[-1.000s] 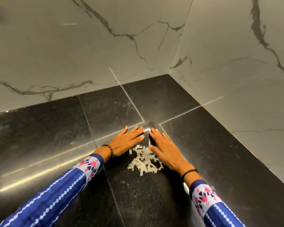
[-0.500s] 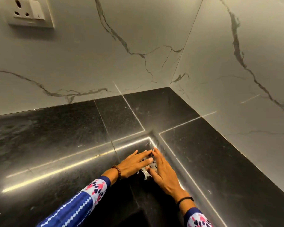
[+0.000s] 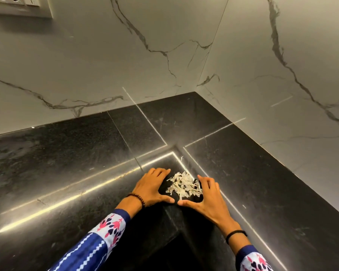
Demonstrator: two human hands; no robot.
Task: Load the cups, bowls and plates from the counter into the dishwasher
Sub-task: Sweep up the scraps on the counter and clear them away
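Socket plate (image 3: 21,5): white, on the left wall at the far left, cut by the picture's edge.
Left wall (image 3: 86,65): pale marble with dark veins, meeting the right wall in the far corner.
Counter (image 3: 57,157): black polished stone, filling the corner, with bright strip reflections across it.
Left sleeve (image 3: 94,245): blue with white zigzags and a flowered cuff, coming in from the near left.
Left hand (image 3: 151,186): holds nothing, palm down on the counter, fingers bent, cupped against the left side of the scraps.
Bracelet (image 3: 138,198): dark beads on the left wrist.
Scraps (image 3: 184,184): small pile of pale shreds lying on the counter between the hands.
Right hand (image 3: 207,198): holds nothing, fingers spread and bent, at the pile's right edge; thumb tips nearly meet on the near side.
Band (image 3: 236,234): black, on the right wrist.
Right wall (image 3: 282,85): same veined marble.
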